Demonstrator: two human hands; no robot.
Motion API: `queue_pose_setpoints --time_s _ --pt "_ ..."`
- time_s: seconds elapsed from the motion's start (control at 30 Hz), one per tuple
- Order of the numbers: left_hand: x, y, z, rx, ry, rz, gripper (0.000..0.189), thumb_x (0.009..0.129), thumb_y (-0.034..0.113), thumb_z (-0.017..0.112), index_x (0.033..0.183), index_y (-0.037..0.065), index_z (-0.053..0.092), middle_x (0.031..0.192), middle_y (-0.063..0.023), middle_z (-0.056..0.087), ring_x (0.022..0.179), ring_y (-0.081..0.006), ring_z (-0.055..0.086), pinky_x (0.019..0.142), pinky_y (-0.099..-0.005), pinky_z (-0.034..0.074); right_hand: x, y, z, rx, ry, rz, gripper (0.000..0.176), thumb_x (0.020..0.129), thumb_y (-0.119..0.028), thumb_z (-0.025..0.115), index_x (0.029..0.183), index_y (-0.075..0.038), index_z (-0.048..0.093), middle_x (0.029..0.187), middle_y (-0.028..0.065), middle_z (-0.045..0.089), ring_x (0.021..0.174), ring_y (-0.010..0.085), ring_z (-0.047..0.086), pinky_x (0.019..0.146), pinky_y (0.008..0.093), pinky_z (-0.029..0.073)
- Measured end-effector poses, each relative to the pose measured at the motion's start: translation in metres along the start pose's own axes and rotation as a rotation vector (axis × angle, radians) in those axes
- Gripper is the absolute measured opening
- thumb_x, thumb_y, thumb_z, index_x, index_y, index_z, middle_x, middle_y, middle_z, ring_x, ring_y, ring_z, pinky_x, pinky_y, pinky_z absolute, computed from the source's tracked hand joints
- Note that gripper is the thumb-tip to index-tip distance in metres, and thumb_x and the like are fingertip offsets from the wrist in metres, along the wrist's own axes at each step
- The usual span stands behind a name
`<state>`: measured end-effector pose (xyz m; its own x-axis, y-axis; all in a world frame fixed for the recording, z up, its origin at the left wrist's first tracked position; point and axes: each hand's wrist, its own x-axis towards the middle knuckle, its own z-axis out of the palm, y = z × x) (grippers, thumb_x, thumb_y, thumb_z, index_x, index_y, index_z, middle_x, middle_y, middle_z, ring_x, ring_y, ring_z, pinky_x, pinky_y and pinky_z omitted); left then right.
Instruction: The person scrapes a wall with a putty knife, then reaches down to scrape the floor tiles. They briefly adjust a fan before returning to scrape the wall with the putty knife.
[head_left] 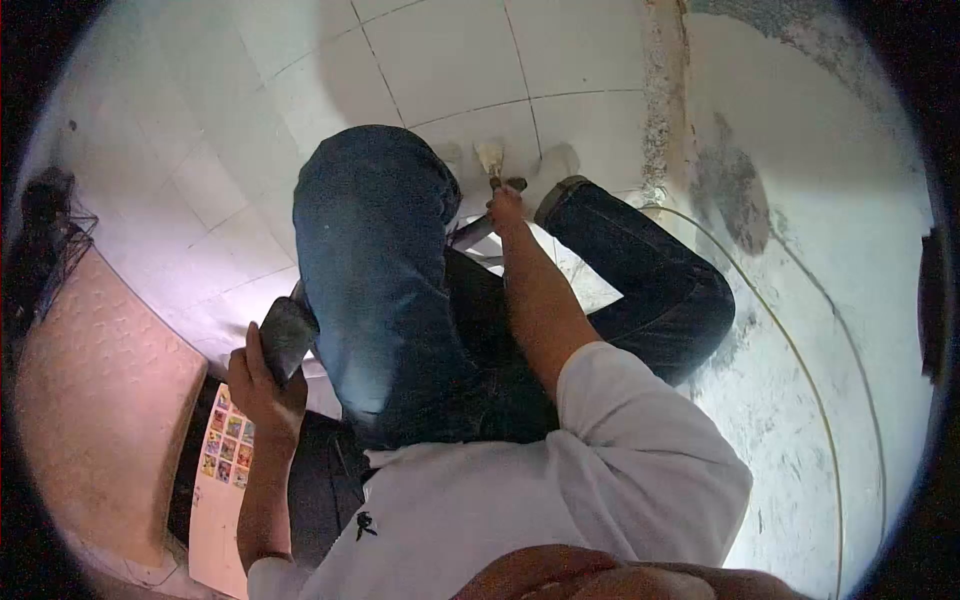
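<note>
My left hand (pixel 266 388) is closed on a smartphone (pixel 287 338), a dark flat slab held beside my left knee. Forward between my legs, my right hand (pixel 506 210) grips a short brush (pixel 489 158). Its pale, flared head points away from me, over the tiled floor near the wall. A dark bar-like piece (pixel 516 184) shows right beside the fingers of that hand, and a grey strip (pixel 473 232) runs below it. My jeans (pixel 375 270) hide much of the floor around both hands.
A pinkish board (pixel 115 400) lies at the left, with dark netting (pixel 48 225) above it. Next to me is a sheet with colourful pictures (pixel 228 437). On the right, a thin yellowish cable (pixel 790 345) curves along the stained surface, past a rough wall edge (pixel 665 110).
</note>
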<state>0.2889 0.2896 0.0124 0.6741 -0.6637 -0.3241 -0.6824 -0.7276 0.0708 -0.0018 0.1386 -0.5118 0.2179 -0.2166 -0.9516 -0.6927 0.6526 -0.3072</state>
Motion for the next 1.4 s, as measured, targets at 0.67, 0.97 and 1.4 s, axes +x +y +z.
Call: queue_pose_setpoints --time_s 0.67,0.97,1.4 --pt "0.034 -0.001 -0.001 -0.006 -0.122 -0.019 0.07 0.068 0.012 0.072 0.131 -0.002 0.045 0.083 -0.0148 0.049 0.07 -0.0322 0.052 0.059 -0.0425 0.04 0.023 -0.179 -0.048 0.088 -0.052 0.135 0.02 0.089 -0.027 0.058 0.098 -0.01 0.059 0.085 0.005 0.061 0.078 0.0241 0.059 0.069 0.0418 0.051" --pt "0.028 -0.002 -0.007 0.046 -0.136 0.059 0.073 0.066 0.011 0.071 0.132 -0.001 0.042 0.084 -0.0161 0.048 0.071 -0.0334 0.051 0.059 -0.043 0.039 0.069 -0.077 0.046 -1.175 0.109 -0.546 0.026 0.088 -0.025 0.053 0.083 -0.003 0.067 0.079 0.0178 0.066 0.069 0.0322 0.065 0.063 0.0424 0.053" --pt "0.026 -0.006 -0.007 -0.051 -0.15 0.05 0.086 0.063 0.016 0.073 0.14 0.003 0.035 0.084 -0.0149 0.047 0.07 -0.0297 0.049 0.057 -0.0428 0.037 0.043 -0.392 0.056 -0.167 -0.156 -0.064 0.02 0.089 -0.023 0.055 0.102 -0.009 0.06 0.096 0.0082 0.063 0.088 0.0202 0.056 0.074 0.0441 0.052"
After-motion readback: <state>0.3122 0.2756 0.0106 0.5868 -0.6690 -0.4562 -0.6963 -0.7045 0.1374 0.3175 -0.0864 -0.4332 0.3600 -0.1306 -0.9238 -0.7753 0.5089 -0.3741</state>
